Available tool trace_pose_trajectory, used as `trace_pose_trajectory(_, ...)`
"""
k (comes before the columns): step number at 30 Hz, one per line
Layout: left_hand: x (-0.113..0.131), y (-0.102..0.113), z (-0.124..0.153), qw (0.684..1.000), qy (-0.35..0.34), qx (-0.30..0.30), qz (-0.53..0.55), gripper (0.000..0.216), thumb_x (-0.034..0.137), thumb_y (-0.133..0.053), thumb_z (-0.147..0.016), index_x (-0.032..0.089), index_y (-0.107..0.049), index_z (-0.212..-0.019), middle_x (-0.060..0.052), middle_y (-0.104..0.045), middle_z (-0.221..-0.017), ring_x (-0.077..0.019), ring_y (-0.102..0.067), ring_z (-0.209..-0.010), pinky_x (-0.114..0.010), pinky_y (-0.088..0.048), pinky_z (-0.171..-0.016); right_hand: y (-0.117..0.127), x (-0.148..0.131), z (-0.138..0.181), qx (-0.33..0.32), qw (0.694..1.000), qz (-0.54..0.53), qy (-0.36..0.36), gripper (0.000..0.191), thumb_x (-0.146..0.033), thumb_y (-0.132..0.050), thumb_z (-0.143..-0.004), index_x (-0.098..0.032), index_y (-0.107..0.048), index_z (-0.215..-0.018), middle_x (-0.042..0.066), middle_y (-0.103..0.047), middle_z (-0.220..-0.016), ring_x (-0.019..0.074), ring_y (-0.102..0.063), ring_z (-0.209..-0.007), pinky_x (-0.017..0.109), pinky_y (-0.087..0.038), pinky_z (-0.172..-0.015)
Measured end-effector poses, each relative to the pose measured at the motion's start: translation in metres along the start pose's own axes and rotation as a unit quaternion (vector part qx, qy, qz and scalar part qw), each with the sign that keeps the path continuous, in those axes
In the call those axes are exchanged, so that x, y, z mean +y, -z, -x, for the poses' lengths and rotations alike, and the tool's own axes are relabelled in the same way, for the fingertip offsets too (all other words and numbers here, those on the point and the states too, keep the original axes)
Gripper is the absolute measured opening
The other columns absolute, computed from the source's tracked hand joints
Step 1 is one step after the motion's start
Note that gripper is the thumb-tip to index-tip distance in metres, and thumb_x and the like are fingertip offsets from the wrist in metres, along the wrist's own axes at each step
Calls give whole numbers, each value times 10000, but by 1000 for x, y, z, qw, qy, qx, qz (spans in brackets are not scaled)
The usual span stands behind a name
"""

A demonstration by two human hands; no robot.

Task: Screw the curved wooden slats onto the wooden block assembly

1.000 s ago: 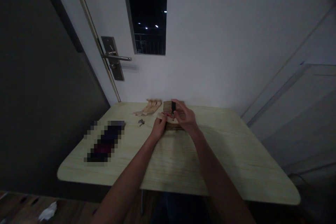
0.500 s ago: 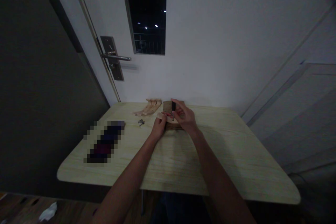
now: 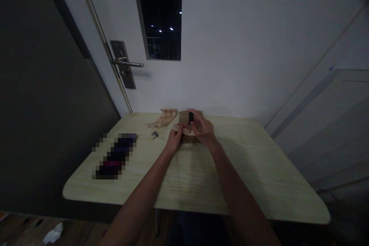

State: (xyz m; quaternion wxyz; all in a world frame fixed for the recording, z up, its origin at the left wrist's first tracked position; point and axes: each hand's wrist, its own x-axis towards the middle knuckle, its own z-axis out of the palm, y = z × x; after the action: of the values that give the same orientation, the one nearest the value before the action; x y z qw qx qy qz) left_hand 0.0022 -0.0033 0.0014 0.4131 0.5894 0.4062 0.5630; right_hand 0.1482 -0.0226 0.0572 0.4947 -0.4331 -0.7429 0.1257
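Note:
My right hand [image 3: 204,130] is closed around the black handle of a small screwdriver [image 3: 191,117]. The tool stands nearly upright, its lower end over a pale wooden piece [image 3: 186,132]. With fingers closed, my left hand [image 3: 174,140] grips the left end of that piece. Beneath both hands lies a brown, cardboard-like block [image 3: 184,117], partly hidden by them. Something reddish shows between the fingers, too small to name. To the left is a little heap of dark metal screws [image 3: 155,134]. Several curved pale wooden pieces [image 3: 163,118] lie behind it.
The light wood-grain table [image 3: 190,184] has rounded front corners and meets a white door [image 3: 225,54] at the back. A pixelated dark object [image 3: 118,157] lies at the table's left. The door's lever handle [image 3: 129,63] juts out above the table's back left.
The screwdriver's handle has turned or tilted slightly in my right hand. My left hand and the wooden piece stay in place.

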Motion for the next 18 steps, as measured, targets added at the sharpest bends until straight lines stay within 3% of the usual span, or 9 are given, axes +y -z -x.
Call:
trace_pose_trajectory(8, 1, 0, 0, 1000, -1, 0, -2, 406, 560, -497, -862, 175, -623, -836, -56, -671, -881, -190, -584, -859, -298, -444, -846, -1, 2, 0, 11, 999, 32, 4, 426, -337, -514, -924, -320, -513, -1350, 22, -696, -1133, 177, -690, -824, 320, -577, -759)
trace_pose_trajectory(12, 4, 0, 1, 1000, -6, -8, 1, 407, 569, -487, -859, 185, -617, -820, -51, -668, -860, -195, -579, -859, -299, -434, -846, -4, 4, -1, 31, 999, 29, 7, 409, -344, -577, -893, -315, -546, -1300, 19, -679, -1169, 166, -663, -796, 297, -560, -727)
trace_pose_trajectory(18, 1, -1, 0, 1000, 20, 8, -1, 384, 566, -526, -826, 193, -615, -830, -44, -672, -842, -202, -584, -863, -298, -440, -836, -5, 0, -1, 39, 999, 35, -2, 387, -354, -625, -852, -294, -578, -1232, 13, -700, -1068, 173, -655, -773, 304, -547, -709)
